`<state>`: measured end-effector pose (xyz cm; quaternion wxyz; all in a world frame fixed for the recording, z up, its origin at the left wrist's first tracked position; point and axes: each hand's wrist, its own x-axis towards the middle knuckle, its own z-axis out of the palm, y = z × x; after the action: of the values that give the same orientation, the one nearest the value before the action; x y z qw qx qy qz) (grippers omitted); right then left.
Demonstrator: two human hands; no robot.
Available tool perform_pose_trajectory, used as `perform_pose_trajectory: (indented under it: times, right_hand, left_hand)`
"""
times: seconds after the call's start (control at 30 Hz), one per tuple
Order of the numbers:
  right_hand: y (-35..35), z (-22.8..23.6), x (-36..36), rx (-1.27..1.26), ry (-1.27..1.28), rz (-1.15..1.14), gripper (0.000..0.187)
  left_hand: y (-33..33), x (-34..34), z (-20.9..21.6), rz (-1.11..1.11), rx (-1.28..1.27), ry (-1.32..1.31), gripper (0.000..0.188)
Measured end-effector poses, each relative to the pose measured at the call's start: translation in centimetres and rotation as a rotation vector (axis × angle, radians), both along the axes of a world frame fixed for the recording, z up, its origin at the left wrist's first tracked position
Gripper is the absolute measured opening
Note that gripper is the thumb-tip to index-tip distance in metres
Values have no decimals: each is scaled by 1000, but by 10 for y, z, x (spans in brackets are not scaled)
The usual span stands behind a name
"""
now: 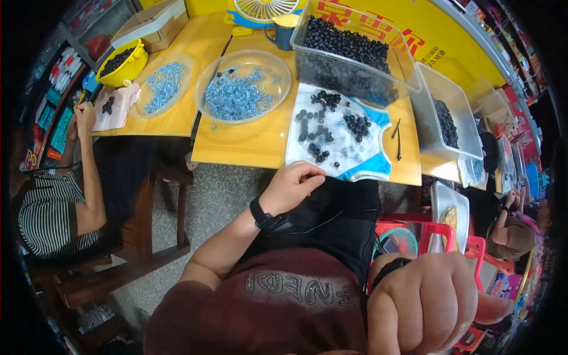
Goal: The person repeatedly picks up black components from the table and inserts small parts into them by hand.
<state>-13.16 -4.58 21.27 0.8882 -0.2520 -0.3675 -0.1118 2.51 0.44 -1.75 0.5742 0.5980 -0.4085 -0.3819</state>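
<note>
the left hand [289, 188] meets the cloth [376, 168], grip unclear; the right hand [425, 303], lower right, is fisted. black beads [357, 125] lie upper centre; bead-picking seems underway, next needing a fine pinch.

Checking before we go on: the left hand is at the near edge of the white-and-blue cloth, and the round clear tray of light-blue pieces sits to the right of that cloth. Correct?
Not quite: the head view shows the round clear tray to the left of the white-and-blue cloth. The left hand is at the cloth's near edge, as you said.
</note>
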Motion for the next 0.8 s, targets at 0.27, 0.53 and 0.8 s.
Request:
perform_pose_trajectory:
  times: [0.27, 0.53, 0.8]
  right_hand:
    - [-2, -3, 4, -218, -433, -438, 60]
    - [-8, -12, 2, -56, -317, -332, 59]
    - [-77, -55, -21, -902, 663, -1106, 24]
  left_hand:
    - [4, -2, 5, 6, 0, 18, 17]
    - [2, 0, 8, 17, 44, 33, 15]
    - [2, 3, 1, -2, 62, 82, 18]
